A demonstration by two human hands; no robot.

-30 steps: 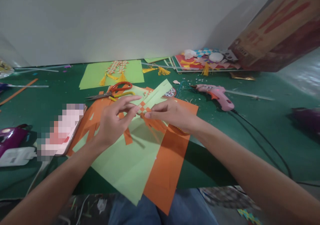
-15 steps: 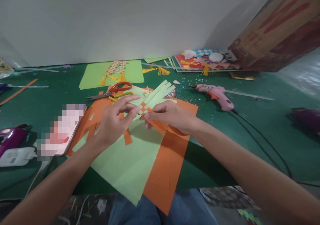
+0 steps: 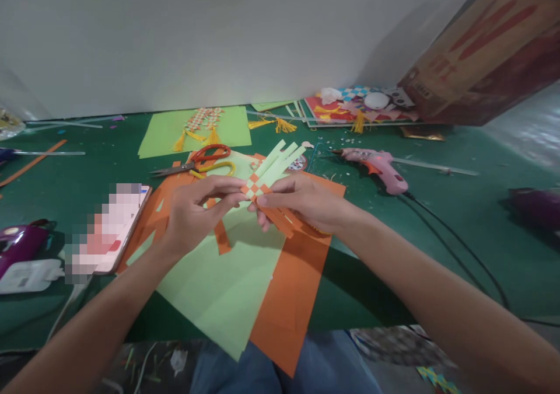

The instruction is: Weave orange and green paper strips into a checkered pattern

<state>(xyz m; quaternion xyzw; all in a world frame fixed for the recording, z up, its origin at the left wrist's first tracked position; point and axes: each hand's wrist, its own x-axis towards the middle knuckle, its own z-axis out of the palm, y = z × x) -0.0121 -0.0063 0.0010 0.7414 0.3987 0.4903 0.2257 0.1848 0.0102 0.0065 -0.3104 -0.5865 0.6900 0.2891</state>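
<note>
A checkered orange-and-pale-green paper weave (image 3: pixel 254 184) is pinched by left hand (image 3: pixel 188 208) and right hand (image 3: pixel 304 200), seemingly for tightening; even tension seems needed next.

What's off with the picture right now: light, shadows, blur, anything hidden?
Head view: light is dim, greyish; head view: a dark shadow lies on the green tabletop below the right forearm; head view, right edge: a dark purple object looks soft; head view, left: pixelation covers most of the pink-edged phone; head view, centre: the checkered orange-and-green paper weave is readable.
</note>
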